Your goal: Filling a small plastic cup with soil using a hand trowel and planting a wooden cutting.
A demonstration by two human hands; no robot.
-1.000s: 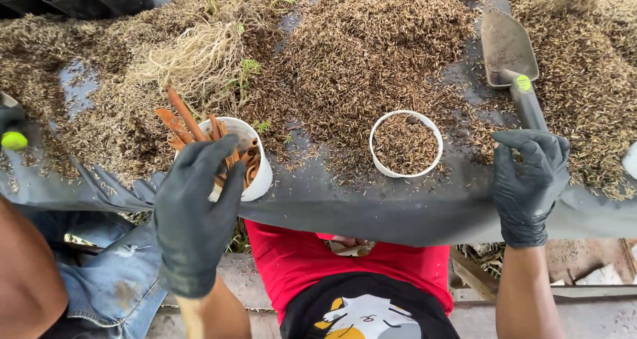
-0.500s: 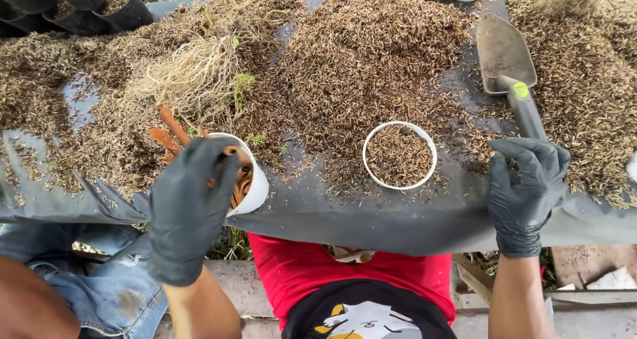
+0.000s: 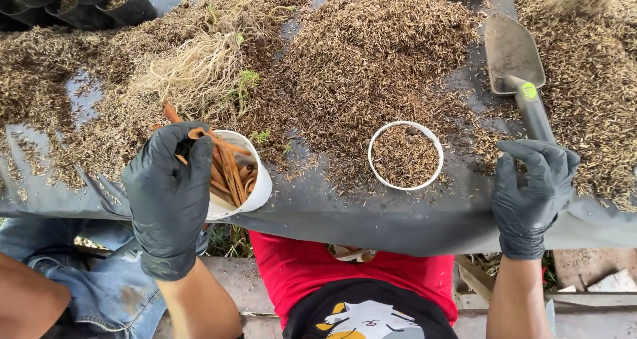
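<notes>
Since half a second ago the left hand [image 3: 169, 196], in a black rubber glove, has slid further over the tilted white plastic cup of brown bark sticks [image 3: 233, 174], and its fingers now curl onto the sticks at the cup's near rim, gripping them. The cup lies on the dark plastic sheet [image 3: 345, 213], just under those fingertips. Beyond them spreads a pale tangle of dried roots [image 3: 192, 70]. The right hand [image 3: 531, 193], gloved too, is closed around the grey metal trowel's handle [image 3: 534, 113]. Between both hands stands a round white cup filled with brown husk [image 3: 405, 155].
</notes>
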